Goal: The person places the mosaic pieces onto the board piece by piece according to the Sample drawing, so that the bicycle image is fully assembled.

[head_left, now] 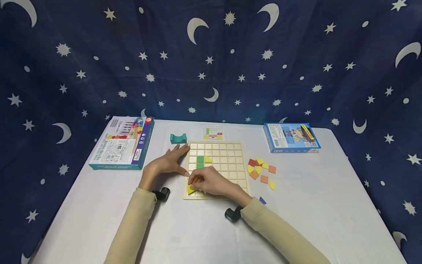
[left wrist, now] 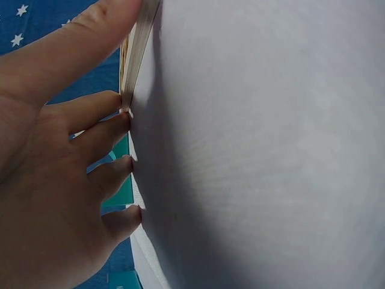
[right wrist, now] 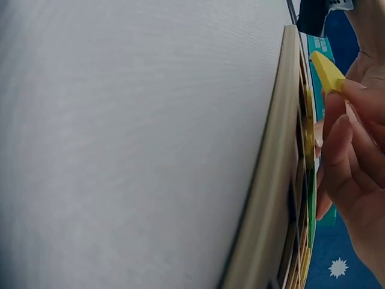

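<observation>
A wooden grid board lies on the table. My right hand, above its lower left, pinches a yellow piece between thumb and finger; the right wrist view shows it raised off the board. Yellow shows beside those fingertips in the head view, at the lower left cells. Two green squares sit one above the other in the grid, a yellow quarter-round piece beside the upper one. At the board's left edge rests my left hand, fingers spread, thumb and fingertips touching the rim.
Loose yellow, red and orange pieces lie right of the board, with a blue piece nearer. Behind the board are a pattern card and a teal curved block. Boxes stand left and right.
</observation>
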`<state>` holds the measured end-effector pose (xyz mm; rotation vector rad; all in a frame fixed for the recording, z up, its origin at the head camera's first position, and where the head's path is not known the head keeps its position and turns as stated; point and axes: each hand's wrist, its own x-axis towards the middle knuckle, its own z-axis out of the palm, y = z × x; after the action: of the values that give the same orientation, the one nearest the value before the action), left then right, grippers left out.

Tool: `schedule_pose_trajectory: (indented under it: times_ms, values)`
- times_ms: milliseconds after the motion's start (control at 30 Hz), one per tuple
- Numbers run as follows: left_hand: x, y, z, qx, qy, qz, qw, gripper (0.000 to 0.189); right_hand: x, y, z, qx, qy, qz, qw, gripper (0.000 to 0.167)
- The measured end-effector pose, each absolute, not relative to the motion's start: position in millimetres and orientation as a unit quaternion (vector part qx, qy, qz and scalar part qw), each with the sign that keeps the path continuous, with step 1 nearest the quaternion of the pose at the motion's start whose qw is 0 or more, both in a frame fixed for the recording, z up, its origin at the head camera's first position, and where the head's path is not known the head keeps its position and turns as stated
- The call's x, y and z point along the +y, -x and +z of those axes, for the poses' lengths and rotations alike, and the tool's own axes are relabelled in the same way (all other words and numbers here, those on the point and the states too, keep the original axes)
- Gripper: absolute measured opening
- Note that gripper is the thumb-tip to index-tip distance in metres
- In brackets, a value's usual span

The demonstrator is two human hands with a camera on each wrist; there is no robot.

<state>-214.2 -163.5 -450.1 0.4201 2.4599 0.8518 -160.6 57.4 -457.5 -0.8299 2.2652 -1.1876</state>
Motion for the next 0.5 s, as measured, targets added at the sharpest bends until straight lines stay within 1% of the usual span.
schedule_pose_trajectory:
  times_ms: [167,300,400,500]
  values:
    - [-163.3,214.5,-450.8,0.904,-0.152,0.311,0.251,0.110,55.1,160.2,-457.9,0.825,0.313,-0.416,0.220,0.012]
    - [-162.9,215.2,-451.2,0.904,-0.164,0.308,0.246,0.110,55.9,159.9,-457.4,0.816,0.311,-0.428,0.234,0.017]
    - [-162.9,215.4,-450.9,0.904,-0.171,0.307,0.242,0.110,56.3,160.5,-456.8,0.808,0.310,-0.437,0.246,0.017]
    - [-162.9,215.6,-451.0,0.905,-0.170,0.307,0.243,0.109,55.9,161.8,-456.6,0.812,0.318,-0.425,0.242,0.015]
